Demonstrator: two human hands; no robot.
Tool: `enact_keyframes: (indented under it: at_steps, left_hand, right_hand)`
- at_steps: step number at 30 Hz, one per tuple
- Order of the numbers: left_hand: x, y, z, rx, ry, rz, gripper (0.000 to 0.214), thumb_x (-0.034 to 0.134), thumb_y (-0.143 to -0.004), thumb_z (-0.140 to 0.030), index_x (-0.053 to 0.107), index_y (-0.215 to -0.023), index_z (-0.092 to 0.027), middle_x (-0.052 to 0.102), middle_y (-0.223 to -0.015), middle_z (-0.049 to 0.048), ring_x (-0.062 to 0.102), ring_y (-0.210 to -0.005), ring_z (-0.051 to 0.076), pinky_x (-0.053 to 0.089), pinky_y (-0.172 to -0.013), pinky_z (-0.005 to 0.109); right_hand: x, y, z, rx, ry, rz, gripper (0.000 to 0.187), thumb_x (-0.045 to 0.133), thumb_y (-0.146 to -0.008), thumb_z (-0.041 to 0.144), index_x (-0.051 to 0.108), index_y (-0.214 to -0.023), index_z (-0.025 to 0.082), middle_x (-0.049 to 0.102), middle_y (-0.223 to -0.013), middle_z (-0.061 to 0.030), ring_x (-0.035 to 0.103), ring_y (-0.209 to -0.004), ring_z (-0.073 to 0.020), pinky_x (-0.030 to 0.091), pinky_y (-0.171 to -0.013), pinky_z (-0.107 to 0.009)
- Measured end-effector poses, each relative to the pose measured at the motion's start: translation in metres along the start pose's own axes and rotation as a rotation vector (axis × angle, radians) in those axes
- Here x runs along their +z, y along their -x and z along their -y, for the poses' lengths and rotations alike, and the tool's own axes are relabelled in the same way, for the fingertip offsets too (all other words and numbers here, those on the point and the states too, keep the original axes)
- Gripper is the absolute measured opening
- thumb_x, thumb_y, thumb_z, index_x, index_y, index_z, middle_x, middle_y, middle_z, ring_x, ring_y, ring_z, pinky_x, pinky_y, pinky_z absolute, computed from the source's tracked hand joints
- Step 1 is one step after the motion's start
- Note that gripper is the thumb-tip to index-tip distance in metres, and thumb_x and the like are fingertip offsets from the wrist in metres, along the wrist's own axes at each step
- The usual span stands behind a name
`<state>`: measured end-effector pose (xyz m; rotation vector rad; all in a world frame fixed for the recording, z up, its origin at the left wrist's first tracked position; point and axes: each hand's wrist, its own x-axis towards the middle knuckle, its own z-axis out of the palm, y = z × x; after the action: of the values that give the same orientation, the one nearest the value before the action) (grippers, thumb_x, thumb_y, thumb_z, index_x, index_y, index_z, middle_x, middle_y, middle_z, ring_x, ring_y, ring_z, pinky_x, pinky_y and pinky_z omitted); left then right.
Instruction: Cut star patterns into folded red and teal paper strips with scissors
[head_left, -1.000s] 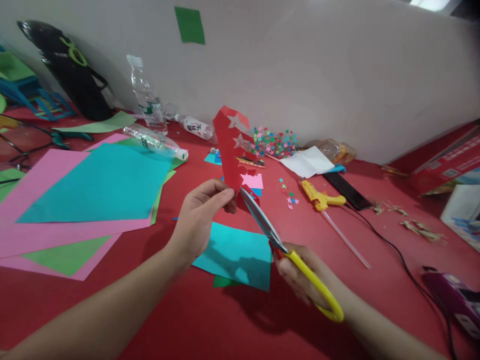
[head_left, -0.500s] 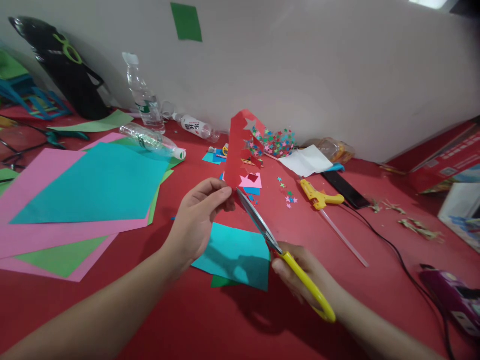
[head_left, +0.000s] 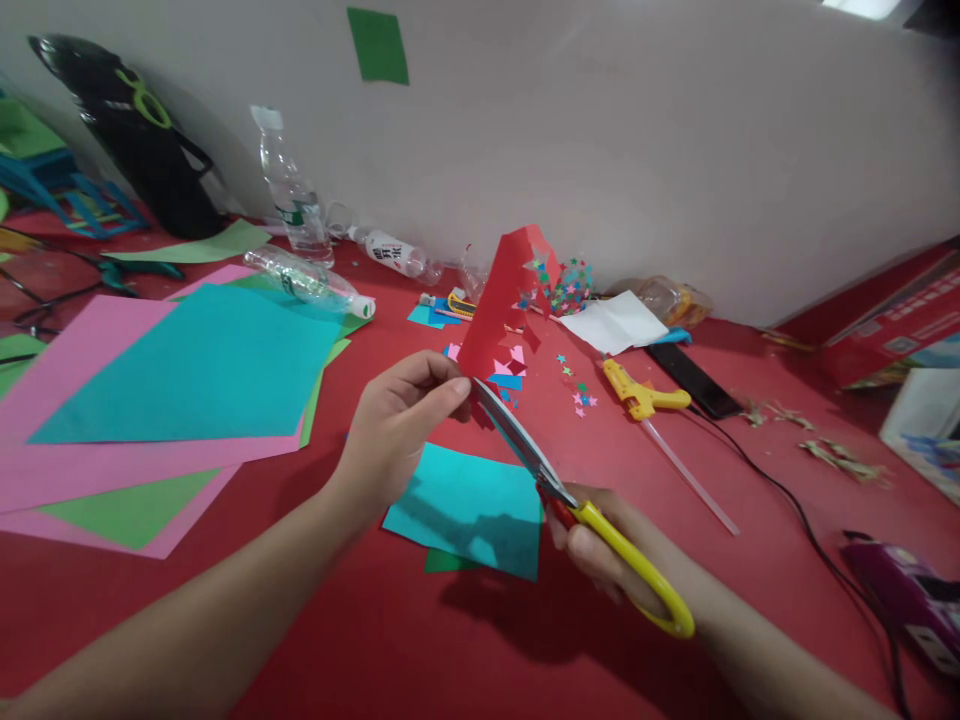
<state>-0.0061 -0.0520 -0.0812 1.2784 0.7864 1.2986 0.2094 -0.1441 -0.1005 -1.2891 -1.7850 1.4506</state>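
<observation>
My left hand (head_left: 409, 415) is closed in a pinch on the lower end of a red paper piece (head_left: 487, 305), which stands up from the fingers and has star-shaped cut-outs along its right side. My right hand (head_left: 600, 545) is wrapped around the handles of yellow-handled scissors (head_left: 637, 570). The blade tips reach the red paper right beside my left thumb; whether they touch it I cannot tell. Below both hands a turquoise sheet (head_left: 469, 515) lies on the red table, over a green sheet (head_left: 450, 562).
Coloured sheets (head_left: 180, 370) and clear bottles (head_left: 292, 210) are on the left. Small paper stars (head_left: 581, 400), a yellow glue gun (head_left: 641, 395) with its cord, and a black phone (head_left: 694, 380) lie on the right. A black flask (head_left: 135, 140) leans on the wall.
The red paper's upper end has tilted to the right. My right hand and the scissor handles have shifted slightly right, while the blade tips stay beside my left thumb.
</observation>
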Motion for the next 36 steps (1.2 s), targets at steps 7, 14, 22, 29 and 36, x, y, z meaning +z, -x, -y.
enact_keyframes:
  at_steps: [7,14,22,29,36]
  left_hand:
    - [-0.001,0.0,0.002,-0.006,0.01,0.004,0.011,0.06,-0.081,-0.016,0.062,-0.07,-0.019,0.061,-0.064,-0.0024,0.057,-0.061,0.011,0.046,-0.062,0.023]
    - [-0.001,-0.001,0.002,0.002,-0.011,-0.005,0.01,0.06,-0.08,-0.016,0.062,-0.07,-0.019,0.061,-0.064,-0.0021,0.058,-0.061,0.011,0.046,-0.062,0.024]
    - [-0.002,-0.002,0.001,-0.001,-0.02,0.007,0.011,0.06,-0.08,-0.015,0.062,-0.07,-0.019,0.06,-0.063,-0.0026,0.057,-0.06,0.011,0.045,-0.061,0.023]
    - [-0.003,-0.003,-0.002,-0.024,-0.027,0.011,0.01,0.063,-0.078,-0.017,0.064,-0.068,-0.019,0.06,-0.062,-0.0026,0.056,-0.059,0.011,0.045,-0.06,0.024]
    - [-0.004,-0.003,-0.002,-0.03,-0.024,0.032,0.013,0.061,-0.078,-0.014,0.064,-0.067,-0.019,0.061,-0.062,-0.0017,0.057,-0.059,0.011,0.046,-0.059,0.023]
  right_hand:
    - [-0.002,0.001,0.008,0.058,0.003,-0.051,0.05,0.05,-0.08,0.068,0.048,-0.067,0.02,0.044,-0.061,0.0003,0.038,-0.054,-0.0124,0.032,-0.049,-0.025]
    - [0.003,0.003,0.0,0.13,-0.062,-0.034,0.048,0.045,-0.083,0.066,0.041,-0.07,0.02,0.032,-0.053,0.0061,0.028,-0.043,-0.0072,0.023,-0.039,-0.021]
    - [0.003,0.002,-0.005,0.108,-0.043,-0.06,0.048,0.047,-0.085,0.064,0.037,-0.066,0.02,0.034,-0.055,0.0053,0.028,-0.045,-0.0067,0.02,-0.04,-0.021]
    - [0.003,0.001,-0.006,0.095,-0.033,-0.073,0.048,0.047,-0.084,0.064,0.038,-0.065,0.021,0.035,-0.048,0.0065,0.03,-0.042,-0.0072,0.02,-0.039,-0.021]
    - [0.005,0.001,0.0,0.066,-0.049,-0.08,0.048,0.045,-0.085,0.065,0.036,-0.066,0.021,0.032,-0.048,0.0075,0.027,-0.041,-0.0065,0.019,-0.04,-0.021]
